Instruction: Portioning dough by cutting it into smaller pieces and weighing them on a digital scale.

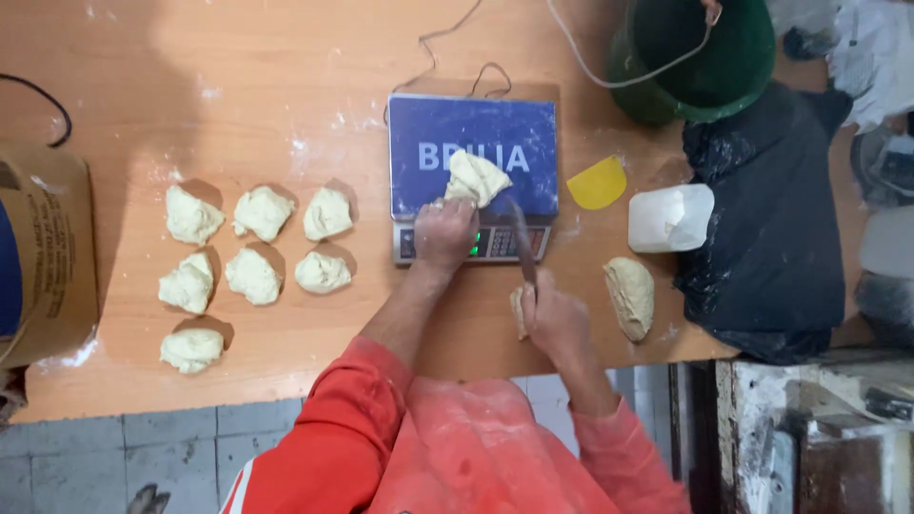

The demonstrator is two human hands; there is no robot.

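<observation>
A digital scale (419, 128) with a blue platform stands at the middle of the wooden table (267, 67). A pale lump of dough (481, 176) lies on the platform, and my left hand (445, 233) grips its near edge. My right hand (552, 319) holds a knife (523, 243) that points toward the scale, together with a small strip of dough (517, 312). A larger dough piece (630, 295) lies on the table just right of that hand. Several portioned dough balls (252, 274) sit in rows to the left.
A yellow plastic scraper (598, 183) and a white plastic jug (669, 218) lie right of the scale. A green bucket (700, 57) stands at the back right beside a black bag (771, 219). A cardboard box (48, 247) sits at the left edge.
</observation>
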